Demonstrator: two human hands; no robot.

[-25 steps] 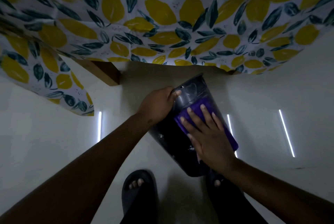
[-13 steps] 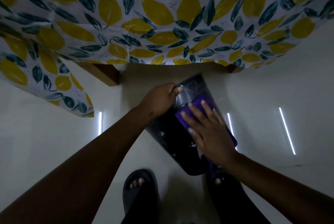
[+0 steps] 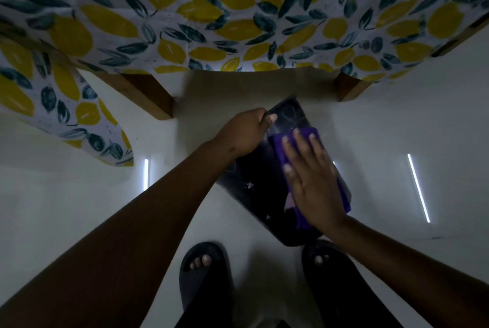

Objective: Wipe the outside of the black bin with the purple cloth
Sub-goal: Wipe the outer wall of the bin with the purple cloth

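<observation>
- The black bin (image 3: 254, 182) is tilting on the pale floor (image 3: 66, 208), its open top leaning toward the table and its base sitting down by the person's feet.
- The left hand's fingers (image 3: 272, 117) are curling tight over the bin's upper rim, the thumb tip showing on the near side of the rim, so this hand is gripping the bin.
- The right hand's fingers (image 3: 299, 145) are lying flat and slightly spread, pressing the purple cloth (image 3: 280, 142) against the bin's outer side near its top; they are not wrapping around anything.
- The left hand (image 3: 243, 132) is sitting at the bin's top left corner, with its forearm running down to the lower left edge of the view.
- The right hand (image 3: 315, 182) is covering most of the cloth, and only purple strips are showing past the fingertips, along the far side and below the palm.
- Pale specks are showing on the bin's dark wall beside the cloth.
- Two dark slippers (image 3: 206, 274) are standing just below the bin, the right one partly tucked under the bin's base.
- A lemon-patterned tablecloth (image 3: 238, 10) is hanging over wooden table legs (image 3: 148, 94) above the bin.
- Thin bright streaks are reflecting on the floor at both sides.
</observation>
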